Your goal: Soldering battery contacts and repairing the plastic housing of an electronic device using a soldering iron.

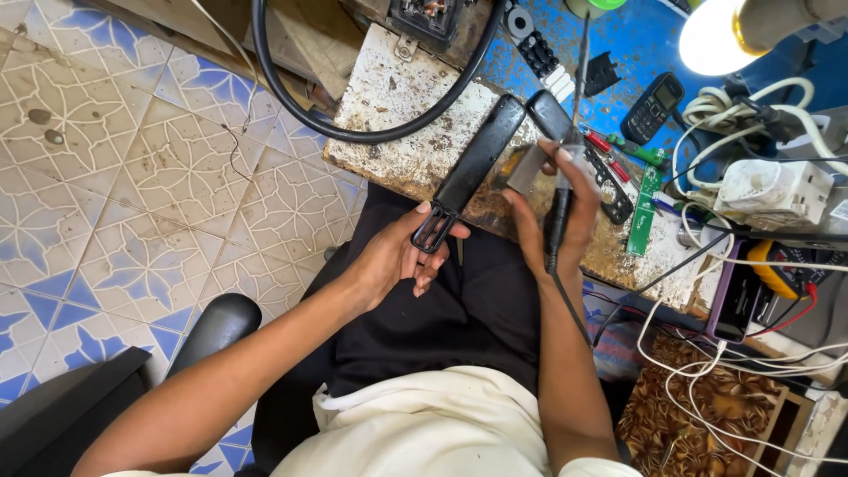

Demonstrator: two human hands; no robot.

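Nearest us: lap in black trousers, white shirt hem below. Our left hand sits over the lap, fingers curled shut on the open-frame end of a long black casing half — it slants up-right onto the bench edge. Our right hand is just beside it, fingers clamped on the other black casing half w/ a grey plate, plus a thin black cord trailing down past the wrist. Both halves rest on the stained white bench top. A thick black cable loops across it. Farther right: green circuit strip, red-handled tools, small black phone on blue surface. White wires tangled at right. No containers w/ visible contents — lamp glares at far top right.
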